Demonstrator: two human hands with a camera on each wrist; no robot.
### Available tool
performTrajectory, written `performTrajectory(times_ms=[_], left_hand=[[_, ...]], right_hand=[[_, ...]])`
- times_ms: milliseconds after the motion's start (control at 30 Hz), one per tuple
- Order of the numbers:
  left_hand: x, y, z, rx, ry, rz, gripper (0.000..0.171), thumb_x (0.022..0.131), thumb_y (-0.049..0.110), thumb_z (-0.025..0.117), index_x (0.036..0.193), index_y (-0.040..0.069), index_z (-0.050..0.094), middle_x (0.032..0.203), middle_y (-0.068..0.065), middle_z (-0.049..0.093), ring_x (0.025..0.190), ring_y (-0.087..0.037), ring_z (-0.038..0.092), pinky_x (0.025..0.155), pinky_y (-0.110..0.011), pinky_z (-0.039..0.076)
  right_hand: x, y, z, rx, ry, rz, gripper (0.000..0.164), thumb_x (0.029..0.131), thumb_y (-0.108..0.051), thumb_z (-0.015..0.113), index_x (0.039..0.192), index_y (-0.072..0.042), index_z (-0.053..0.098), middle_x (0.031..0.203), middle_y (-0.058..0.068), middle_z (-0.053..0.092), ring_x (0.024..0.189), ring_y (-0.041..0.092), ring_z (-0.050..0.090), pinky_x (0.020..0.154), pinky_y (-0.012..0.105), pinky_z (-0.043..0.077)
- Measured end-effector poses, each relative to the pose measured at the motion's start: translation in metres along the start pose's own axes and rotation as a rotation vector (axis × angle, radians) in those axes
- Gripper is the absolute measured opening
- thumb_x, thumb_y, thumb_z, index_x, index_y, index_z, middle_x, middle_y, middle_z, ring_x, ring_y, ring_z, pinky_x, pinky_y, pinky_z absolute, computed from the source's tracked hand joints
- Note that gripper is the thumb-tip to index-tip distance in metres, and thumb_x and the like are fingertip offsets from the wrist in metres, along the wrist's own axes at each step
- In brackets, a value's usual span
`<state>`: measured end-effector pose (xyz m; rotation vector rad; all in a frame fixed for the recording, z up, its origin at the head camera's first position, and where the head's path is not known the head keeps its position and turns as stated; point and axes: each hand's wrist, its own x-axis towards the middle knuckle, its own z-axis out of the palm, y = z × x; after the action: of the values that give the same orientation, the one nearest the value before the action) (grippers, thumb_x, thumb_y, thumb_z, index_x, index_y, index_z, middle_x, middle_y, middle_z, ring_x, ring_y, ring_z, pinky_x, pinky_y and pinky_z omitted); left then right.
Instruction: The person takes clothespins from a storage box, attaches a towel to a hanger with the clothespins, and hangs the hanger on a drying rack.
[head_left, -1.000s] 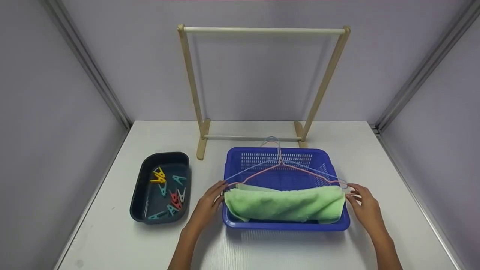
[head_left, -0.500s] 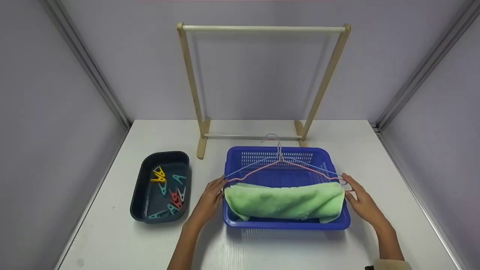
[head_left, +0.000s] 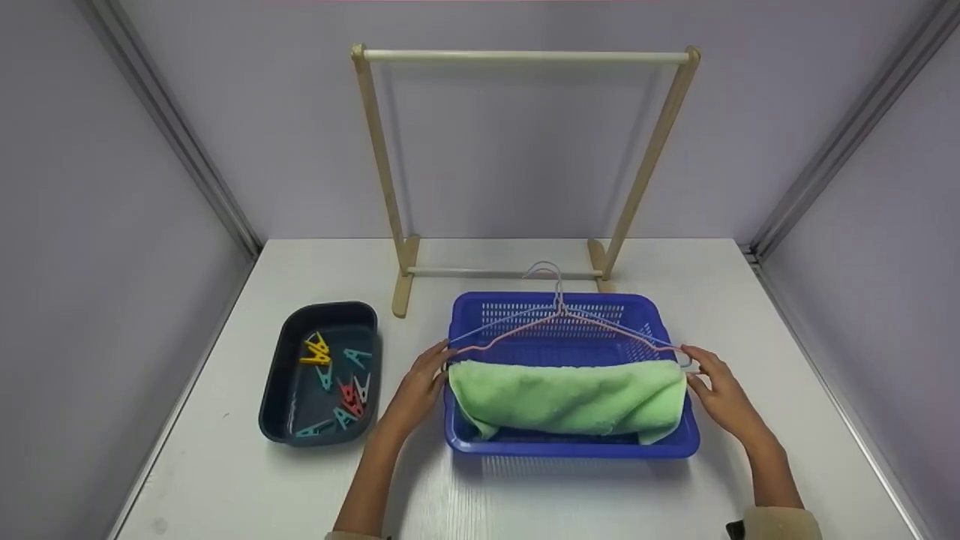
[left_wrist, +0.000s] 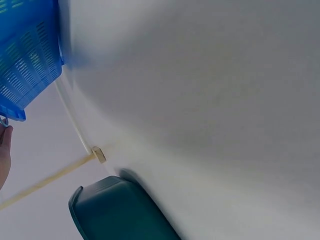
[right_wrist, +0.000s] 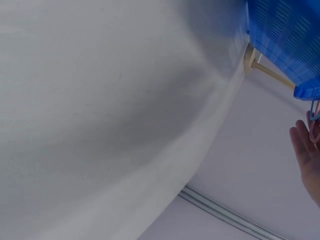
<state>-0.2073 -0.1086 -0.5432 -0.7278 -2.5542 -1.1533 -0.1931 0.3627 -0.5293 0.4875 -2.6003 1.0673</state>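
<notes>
Two wire hangers, a blue one [head_left: 501, 323] and a pink one [head_left: 516, 331], lie together over the blue basket [head_left: 570, 450], hooks toward the rack. A light green towel [head_left: 570, 397] is across their lower part, hiding their bottom bars, and hangs down over the basket's front half. My left hand [head_left: 415, 386] pinches the hangers' left ends beside the towel edge. On the other side my right hand [head_left: 724, 394] holds the right ends between thumb and fingers. The right wrist view shows looped hanger ends [right_wrist: 314, 117] at that hand's fingers.
A wooden rack with a white top rod [head_left: 525, 56] stands at the back of the white table [head_left: 225, 480]. To the left, a dark tub [head_left: 281, 390] holds several coloured clothespins [head_left: 351, 397]. Grey wall panels [head_left: 112, 300] enclose the sides and back.
Both hands have moved slightly away from the person, raising the hangers and the towel's upper edge in the head view. The basket, tub and rack stay put.
</notes>
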Motion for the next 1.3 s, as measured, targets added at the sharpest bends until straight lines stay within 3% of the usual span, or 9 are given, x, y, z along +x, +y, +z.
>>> performTrajectory(times_ms=[300,500,733,933,1133,1300], left_hand=[[0.01,-0.003,0.002,-0.009,-0.002,-0.034,0.036,0.088,-0.008,0.053,0.124,-0.008,0.05,0.133,-0.024,0.041,0.122,-0.037,0.038,0.094,-0.046,0.037],[0.011,-0.003,0.003,-0.004,0.002,-0.05,0.037,0.089,-0.007,0.053,0.125,-0.008,0.049,0.134,-0.024,0.04,0.123,-0.037,0.037,0.095,-0.047,0.036],[0.008,0.001,0.005,0.001,0.001,-0.088,0.035,0.093,0.0,0.05,0.127,-0.007,0.048,0.137,-0.024,0.037,0.127,-0.036,0.032,0.099,-0.047,0.031],[0.003,0.004,0.004,0.009,-0.015,-0.136,0.037,0.094,0.005,0.051,0.13,-0.003,0.047,0.141,-0.02,0.034,0.129,-0.034,0.03,0.1,-0.046,0.03],[-0.004,0.005,0.001,0.011,0.005,-0.125,0.041,0.093,0.007,0.052,0.133,-0.003,0.044,0.142,-0.019,0.032,0.129,-0.034,0.03,0.1,-0.047,0.03],[-0.012,0.003,-0.003,0.05,0.054,-0.115,0.041,0.093,0.012,0.055,0.131,-0.002,0.047,0.141,-0.017,0.034,0.128,-0.033,0.032,0.098,-0.048,0.032]], right_hand=[[0.01,0.0,0.001,-0.018,-0.014,0.051,0.044,0.083,0.016,0.052,0.127,0.013,0.044,0.124,0.03,0.045,0.113,0.042,0.04,0.083,0.03,0.036],[0.016,0.0,0.003,-0.016,-0.007,0.056,0.044,0.082,0.018,0.051,0.126,0.014,0.043,0.124,0.032,0.045,0.113,0.044,0.04,0.082,0.048,0.038],[0.01,-0.007,0.006,-0.04,0.011,0.072,0.047,0.084,0.016,0.049,0.13,0.013,0.04,0.132,0.032,0.037,0.121,0.05,0.029,0.093,0.062,0.024],[-0.003,-0.024,0.012,-0.127,0.093,0.093,0.049,0.082,0.013,0.05,0.13,0.009,0.041,0.138,0.026,0.033,0.127,0.046,0.021,0.098,0.063,0.017],[-0.024,-0.038,0.02,-0.143,0.231,0.106,0.039,0.081,0.009,0.057,0.12,0.006,0.053,0.133,0.019,0.041,0.124,0.041,0.03,0.094,0.058,0.028],[-0.04,-0.044,0.025,-0.161,0.258,0.113,0.04,0.079,0.005,0.064,0.119,0.003,0.056,0.127,0.017,0.046,0.117,0.038,0.037,0.09,0.056,0.032]])
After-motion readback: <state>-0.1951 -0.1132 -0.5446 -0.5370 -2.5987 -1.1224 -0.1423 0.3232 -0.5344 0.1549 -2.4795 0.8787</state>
